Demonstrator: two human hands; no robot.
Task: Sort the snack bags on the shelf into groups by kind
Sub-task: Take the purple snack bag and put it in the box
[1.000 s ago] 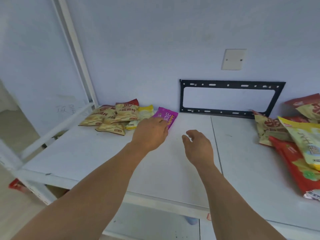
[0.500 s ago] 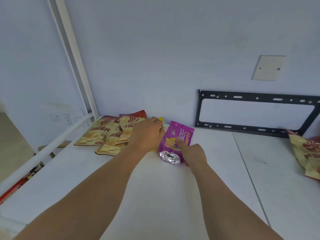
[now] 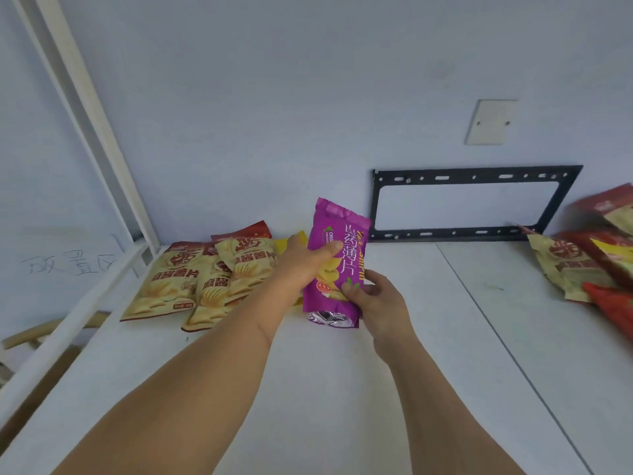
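Both hands, left hand [image 3: 301, 265] and right hand [image 3: 376, 299], pinch the upright purple chip bag [image 3: 337, 248] at frame centre; a loose grip could drop it onto the tan bags [image 3: 191, 279].

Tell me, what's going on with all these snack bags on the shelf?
A person is sorting them by kind. Both hands hold a purple snack bag upright near the back of the white shelf: the left hand grips its side and the right hand pinches its lower edge. Just left of it lies a group of beige chip bags, with a yellow bag peeking out behind the left hand. A mixed pile of bags waits at the right end.
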